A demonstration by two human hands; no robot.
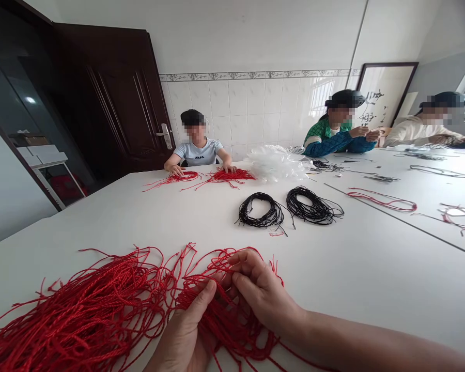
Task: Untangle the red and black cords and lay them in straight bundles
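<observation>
Red cords (101, 305) lie tangled in a heap on the table (333, 289), left hand (186, 330) and right hand (263, 294) pinching strands among them; 2 black coils (261, 211) lie farther off, neatly wound.

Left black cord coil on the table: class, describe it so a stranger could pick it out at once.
On the white table, beyond the big red cord heap, lie two black cord coils. Yours is the left coil, with a small red scrap at its lower edge.
</observation>
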